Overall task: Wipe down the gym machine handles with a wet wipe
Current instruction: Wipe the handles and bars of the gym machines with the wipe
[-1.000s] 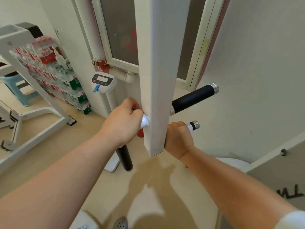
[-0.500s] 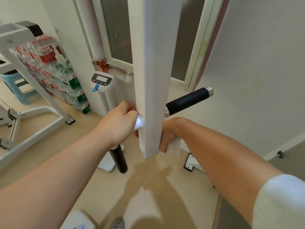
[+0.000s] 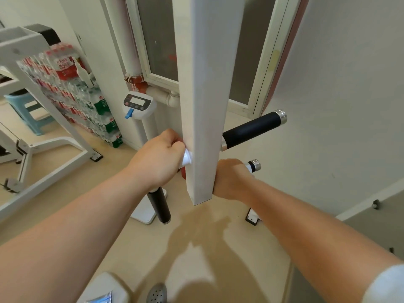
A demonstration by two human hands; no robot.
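Observation:
A white upright machine beam (image 3: pixel 203 106) fills the middle of the view. My left hand (image 3: pixel 157 160) grips the left handle close to the beam, and the handle's black grip (image 3: pixel 160 206) sticks out below my fist. My right hand (image 3: pixel 231 178) is wrapped round the lower right handle, whose chrome end cap (image 3: pixel 255 165) shows past my knuckles. A bit of the white wet wipe (image 3: pixel 248 167) peeks out between my fingers and that cap. The upper right handle (image 3: pixel 253 130), black with chrome ends, is bare and untouched.
A standing scale with a display (image 3: pixel 140 103) is behind my left hand. Stacked packs of water bottles (image 3: pixel 72 88) line the left wall near a blue stool (image 3: pixel 26 110). A white machine frame (image 3: pixel 43 149) lies at left. The window (image 3: pixel 157 40) is behind the beam.
My right hand rolled over the lower right handle with the wipe hanging below, then turned back so the chrome end cap shows again. My left hand kept its hold.

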